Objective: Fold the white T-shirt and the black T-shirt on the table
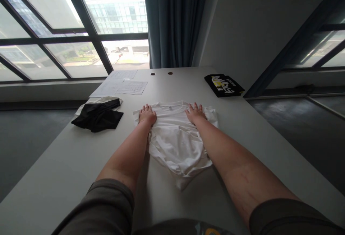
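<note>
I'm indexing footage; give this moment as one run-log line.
left hand: open, palm-down on white T-shirt | right hand: same, opposite side | near end: rumpled | leftward: black garment, papers

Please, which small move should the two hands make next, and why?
Probably the left hand and right hand should smooth the white shirt downward: both rest with fingers spread on its upper sides, where the cloth lies flatter, while its lower part looks bunched and wrinkled.
</note>
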The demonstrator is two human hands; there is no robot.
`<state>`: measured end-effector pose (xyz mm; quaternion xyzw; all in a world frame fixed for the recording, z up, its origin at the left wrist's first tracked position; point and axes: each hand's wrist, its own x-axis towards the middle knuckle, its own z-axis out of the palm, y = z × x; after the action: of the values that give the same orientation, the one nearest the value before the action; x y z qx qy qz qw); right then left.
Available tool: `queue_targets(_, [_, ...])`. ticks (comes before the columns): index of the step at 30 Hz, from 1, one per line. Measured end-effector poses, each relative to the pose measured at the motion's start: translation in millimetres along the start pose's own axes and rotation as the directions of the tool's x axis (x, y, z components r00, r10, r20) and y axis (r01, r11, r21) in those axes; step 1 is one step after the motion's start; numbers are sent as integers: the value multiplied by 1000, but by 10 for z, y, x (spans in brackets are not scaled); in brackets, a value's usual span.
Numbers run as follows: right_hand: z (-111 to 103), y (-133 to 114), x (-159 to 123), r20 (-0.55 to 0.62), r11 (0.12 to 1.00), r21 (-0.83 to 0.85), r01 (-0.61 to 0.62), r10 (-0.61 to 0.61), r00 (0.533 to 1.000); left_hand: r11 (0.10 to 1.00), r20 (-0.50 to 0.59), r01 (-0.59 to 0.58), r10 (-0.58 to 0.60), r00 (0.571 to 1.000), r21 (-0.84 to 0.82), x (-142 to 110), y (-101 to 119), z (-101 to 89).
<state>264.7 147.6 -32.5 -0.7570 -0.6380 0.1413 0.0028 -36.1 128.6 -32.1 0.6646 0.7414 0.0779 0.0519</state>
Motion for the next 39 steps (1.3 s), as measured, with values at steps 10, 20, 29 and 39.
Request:
queue_targets(10, [-9,13,-43,-14,1000,7,18,-18,1000,998,48,-38,36,998,42,35,-321,-96])
queue_targets(20, [-45,2,-75,-12,999,31,29,-29,1000,950,-194,-309,294,936,-53,-804,-484,-277])
queue_targets(29, [-27,26,-45,-26,999,19,37,-36,999,974,-146,-134,108,983,-181,-1273,-730,-443])
queue_targets(39, [-24,22,-52,-53,999,7,38,-37,998,832,-262,264,-428,865,-489,-1582,-1554,-694])
